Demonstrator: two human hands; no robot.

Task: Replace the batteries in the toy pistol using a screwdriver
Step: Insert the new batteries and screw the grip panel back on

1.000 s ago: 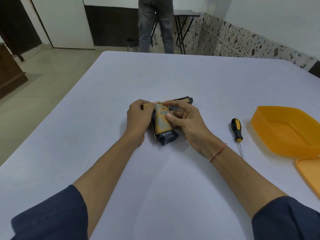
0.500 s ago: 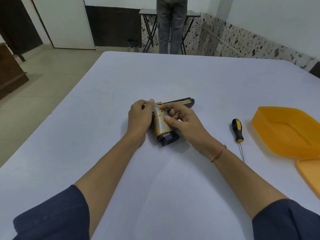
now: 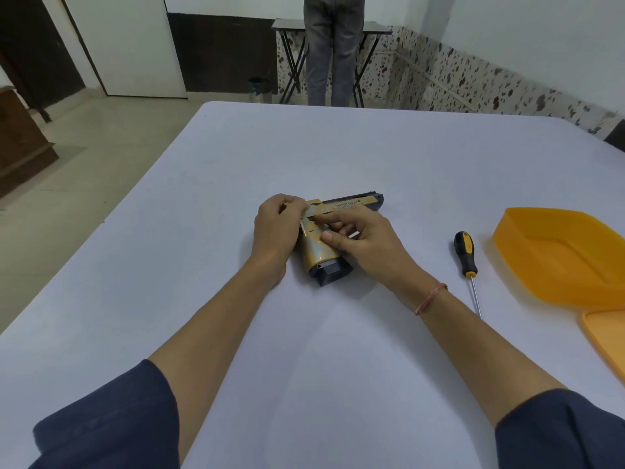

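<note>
An orange and dark grey toy pistol (image 3: 319, 250) lies flat on the white table (image 3: 338, 157), barrel pointing to the right and grip toward me. My left hand (image 3: 275, 228) holds its rear end, fingers pinched at the top of the grip. My right hand (image 3: 363, 240) rests over the trigger area, index finger and thumb pressing on the grip's side. A screwdriver (image 3: 466, 255) with a black and yellow handle lies on the table to the right of my right wrist, untouched. No batteries are visible.
An orange plastic tray (image 3: 554, 258) stands at the right edge, with its orange lid (image 3: 605, 336) in front of it. A person in grey trousers (image 3: 329, 52) stands beyond the table by a folding table. The floor drops away at the left table edge.
My right fingers have shifted slightly along the grip's side and my left fingers have closed tighter at its top. The person behind has walked to the right. The pistol stays in place.
</note>
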